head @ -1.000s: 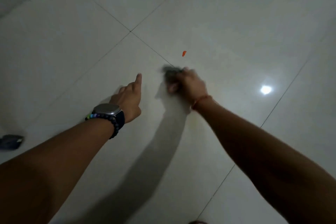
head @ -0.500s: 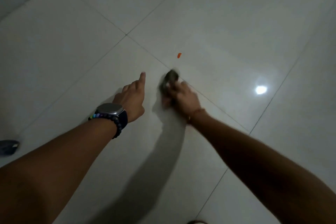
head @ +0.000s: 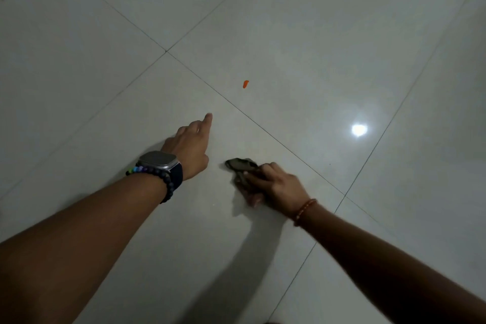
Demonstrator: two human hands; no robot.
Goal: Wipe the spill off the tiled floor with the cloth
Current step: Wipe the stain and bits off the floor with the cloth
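My right hand [head: 278, 185] presses a small dark crumpled cloth [head: 240, 166] flat against the white tiled floor [head: 289, 34], near a grout line. The cloth sticks out to the left of my fingers. My left hand [head: 190, 143], with a watch and a bead bracelet on the wrist, rests on the tile just left of the cloth, index finger stretched forward and the other fingers curled. A small orange spot [head: 245, 84] lies on the floor beyond both hands. No wet patch shows on the glossy tile.
Grout lines cross at a junction [head: 166, 51] ahead of my left hand. A bright light reflection [head: 359, 129] shines on the tile to the right. My arms cast dark shadows on the floor below them.
My right hand has dragged the cloth back toward me and slightly right, away from the orange spot. My left hand has kept its pointing pose in nearly the same place.
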